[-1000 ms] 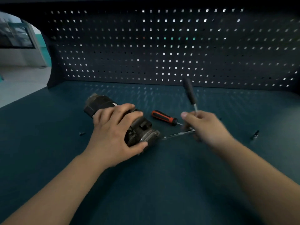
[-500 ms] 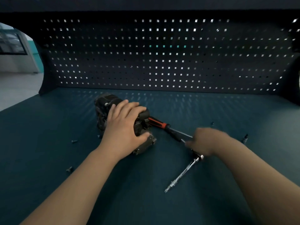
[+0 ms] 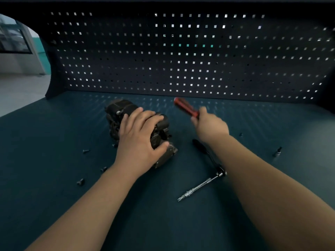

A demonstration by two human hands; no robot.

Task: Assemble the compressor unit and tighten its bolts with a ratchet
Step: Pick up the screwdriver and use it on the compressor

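**A:** Head view, biggest first: matte dark-teal counter [image 3: 54,178] below a perforated metal pegboard [image 3: 181,51].

**B:** Next, the compressor unit [image 3: 117,109]: blocky, dark metal, lying left of centre on that counter.

**A:** Left hand [image 3: 139,142] draped over it with curled fingers, thumb against the near end. Right hand [image 3: 210,126]?

**B:** Raised just beside the unit, wrapped round a screwdriver [image 3: 184,106], red-and-black handle angled up and away.

**A:** Smaller?

**B:** Ratchet [image 3: 207,153], black grip and chrome extension, flat beside the right forearm. Loose bolts [image 3: 80,182] at left.
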